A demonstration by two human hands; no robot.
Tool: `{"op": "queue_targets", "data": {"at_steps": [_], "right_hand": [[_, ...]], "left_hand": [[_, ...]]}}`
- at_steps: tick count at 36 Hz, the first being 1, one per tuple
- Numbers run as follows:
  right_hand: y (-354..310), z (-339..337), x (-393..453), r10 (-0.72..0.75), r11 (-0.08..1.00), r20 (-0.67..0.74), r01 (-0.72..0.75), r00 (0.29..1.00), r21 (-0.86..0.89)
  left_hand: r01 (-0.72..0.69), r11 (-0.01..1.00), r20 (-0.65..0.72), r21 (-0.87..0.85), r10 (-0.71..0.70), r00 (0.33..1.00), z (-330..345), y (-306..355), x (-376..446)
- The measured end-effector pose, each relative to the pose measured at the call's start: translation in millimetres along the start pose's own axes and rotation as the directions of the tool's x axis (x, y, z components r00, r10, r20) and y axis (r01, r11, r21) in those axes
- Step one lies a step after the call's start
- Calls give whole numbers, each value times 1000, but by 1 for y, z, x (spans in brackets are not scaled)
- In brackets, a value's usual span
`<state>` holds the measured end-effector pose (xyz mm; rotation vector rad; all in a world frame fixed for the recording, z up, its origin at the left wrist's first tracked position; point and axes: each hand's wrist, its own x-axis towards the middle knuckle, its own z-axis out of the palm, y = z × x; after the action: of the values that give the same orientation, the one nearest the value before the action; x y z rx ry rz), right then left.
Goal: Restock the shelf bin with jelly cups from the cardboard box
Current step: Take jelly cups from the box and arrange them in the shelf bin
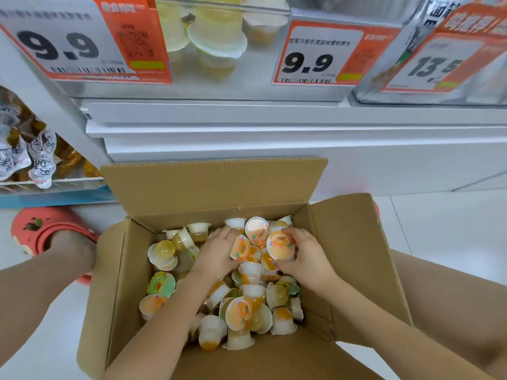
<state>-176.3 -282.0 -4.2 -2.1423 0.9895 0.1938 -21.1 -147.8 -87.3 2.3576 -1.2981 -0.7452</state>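
Matt brown corrugated cardboard box [192, 193] holds glossy clear-plastic jelly cups [281, 245] with shiny printed foil lids, under a smooth white shelf [274, 127] and paper price tags [318, 54].

Retail shop aisle, snack section. Orange-white price tags [315, 54] reading 9.9, 9.9, 13.5 with barcodes clipped along white shelf edge [274, 116] at 12 o'clock. Clear shelf bin [214, 37] of jelly cups behind tags. Wrapped snacks [30, 157] on lower shelf at 9 o'clock.
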Motion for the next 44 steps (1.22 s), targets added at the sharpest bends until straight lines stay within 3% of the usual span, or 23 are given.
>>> {"op": "queue_targets", "data": {"at_steps": [3, 7, 13, 17, 21, 25, 28, 30, 41, 44], "right_hand": [[-10, -6, -4, -49, 999, 4, 49, 999, 15], [-33, -25, -13, -103, 993, 11, 102, 995, 59], [-85, -77, -30, -278, 960, 22, 277, 960, 31], [-121, -114, -47, -420, 906, -36, 421, 907, 49], [-143, -137, -63, -549, 823, -145, 563, 823, 77], [-158, -145, -70, -639, 766, -148, 641, 755, -40], [-165, -145, -69, -650, 760, -97, 644, 754, -85], [-169, -144, -68, -653, 758, -76, 649, 754, -73], [-173, -149, -57, -657, 748, -115, 663, 745, 17], [-172, -146, -58, -652, 752, -108, 658, 751, 36]], "left_hand": [[-11, 1000, 4, -29, 11, 1000, -16, 9, -6], [1, 977, -75, -211, -17, 997, -65, 37, -19], [-171, 922, -206, -346, 103, 973, -161, 83, -49], [-210, 898, -137, -386, 169, 976, -219, 105, -74], [-147, 872, -57, -466, 136, 989, -254, 116, -94], [-132, 754, -129, -643, 62, 990, -262, 133, -108], [-150, 628, -166, -764, 33, 986, -255, 141, -108], [-136, 614, -164, -777, 11, 986, -253, 142, -104], [40, 471, 77, -881, 58, 995, -267, 141, -90], [73, 357, 99, -931, 55, 994, -267, 145, -93]]}}
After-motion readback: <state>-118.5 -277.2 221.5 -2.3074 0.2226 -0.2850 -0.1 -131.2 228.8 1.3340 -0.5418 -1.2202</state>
